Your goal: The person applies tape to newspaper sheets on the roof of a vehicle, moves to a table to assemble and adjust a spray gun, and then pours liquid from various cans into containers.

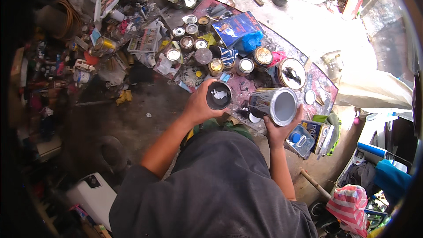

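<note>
My left hand point(199, 105) is closed round a small dark cup point(219, 101) with a white smear of paint inside. To its right, my right hand point(284, 128) grips an open paint can point(283, 106), tilted so that its mouth faces me. Grey paint coats the can's rim and streaks its side. Cup and can are held apart, above the near edge of a paint-stained board point(240, 89). Just beyond the can stands a large paint tin point(291, 74) with a pale, dark-splotched lid.
Several small paint tins point(187, 42) crowd the board beside a blue box point(238, 28) and a blue plastic bag point(249, 42). A clear jug point(301, 141) with a blue cap sits at the right. Clutter lines the left, and a tyre point(110, 153) lies on the floor.
</note>
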Motion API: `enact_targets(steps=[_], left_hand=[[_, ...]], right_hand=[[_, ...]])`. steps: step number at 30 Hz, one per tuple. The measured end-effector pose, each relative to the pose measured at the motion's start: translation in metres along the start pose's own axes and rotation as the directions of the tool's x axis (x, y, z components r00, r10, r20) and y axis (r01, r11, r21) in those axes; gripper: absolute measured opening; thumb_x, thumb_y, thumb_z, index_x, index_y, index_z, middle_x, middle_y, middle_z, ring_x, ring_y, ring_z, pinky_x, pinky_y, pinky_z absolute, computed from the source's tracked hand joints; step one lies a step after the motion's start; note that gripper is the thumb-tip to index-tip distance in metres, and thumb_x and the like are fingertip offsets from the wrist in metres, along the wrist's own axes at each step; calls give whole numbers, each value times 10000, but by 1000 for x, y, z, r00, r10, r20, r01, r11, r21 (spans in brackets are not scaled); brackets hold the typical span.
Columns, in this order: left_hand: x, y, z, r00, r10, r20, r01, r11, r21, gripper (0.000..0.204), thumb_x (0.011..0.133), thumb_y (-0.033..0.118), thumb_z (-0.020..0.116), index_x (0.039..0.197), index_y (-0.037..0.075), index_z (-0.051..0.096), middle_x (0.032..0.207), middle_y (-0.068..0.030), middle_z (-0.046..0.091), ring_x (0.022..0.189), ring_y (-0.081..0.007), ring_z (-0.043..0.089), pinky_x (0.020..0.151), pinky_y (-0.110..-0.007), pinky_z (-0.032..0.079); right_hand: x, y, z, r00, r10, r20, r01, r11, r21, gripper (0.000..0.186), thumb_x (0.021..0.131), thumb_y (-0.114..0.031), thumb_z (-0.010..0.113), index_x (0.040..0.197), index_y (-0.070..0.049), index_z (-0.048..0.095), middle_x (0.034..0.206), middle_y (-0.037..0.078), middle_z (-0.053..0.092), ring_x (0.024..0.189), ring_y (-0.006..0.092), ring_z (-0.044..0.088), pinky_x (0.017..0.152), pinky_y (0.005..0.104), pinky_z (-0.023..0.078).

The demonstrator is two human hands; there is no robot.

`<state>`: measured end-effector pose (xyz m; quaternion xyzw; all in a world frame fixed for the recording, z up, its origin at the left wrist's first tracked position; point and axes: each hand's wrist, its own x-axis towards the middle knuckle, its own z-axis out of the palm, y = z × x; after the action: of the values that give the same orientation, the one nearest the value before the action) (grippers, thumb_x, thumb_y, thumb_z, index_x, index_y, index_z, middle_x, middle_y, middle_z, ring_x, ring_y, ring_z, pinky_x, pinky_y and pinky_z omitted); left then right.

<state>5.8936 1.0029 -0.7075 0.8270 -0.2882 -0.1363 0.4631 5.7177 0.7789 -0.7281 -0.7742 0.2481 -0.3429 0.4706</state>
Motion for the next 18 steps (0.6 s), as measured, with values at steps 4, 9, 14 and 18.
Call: enact_targets(steps=[4,9,14,18], left_hand=[[-15,3,2,995,-86,-48,88,996,28,889,602,196,915,1339,65,433,1230,-127,592,1130,-283,611,969,-390,488],[-38,12,4,989,-124,-85,132,986,97,881,604,179,909,1337,60,435,1249,-126,591,1148,-291,601,976,-394,484],[-49,21,14,989,-76,-128,94,986,140,870,610,190,905,1331,57,437,1230,-144,596,1128,-321,610,948,-411,497],[-46,30,29,985,-25,-173,52,987,151,862,619,195,902,1328,47,434,1210,-166,596,1115,-348,613,931,-421,504]], right_hand=[[-13,78,35,987,34,154,-20,996,-88,1168,669,-259,900,1528,7,156,1513,214,277,1387,338,344,1158,425,279],[-5,138,88,960,-23,278,69,985,-155,1111,654,-235,885,1504,14,214,1460,253,357,1356,406,381,1133,449,324],[3,162,115,954,-52,295,107,979,-175,1076,663,-213,877,1494,3,229,1474,267,360,1360,425,388,1128,449,349],[-7,181,98,936,2,353,111,947,-301,1111,668,-236,887,1503,24,203,1510,286,311,1387,434,347,1146,471,313]])
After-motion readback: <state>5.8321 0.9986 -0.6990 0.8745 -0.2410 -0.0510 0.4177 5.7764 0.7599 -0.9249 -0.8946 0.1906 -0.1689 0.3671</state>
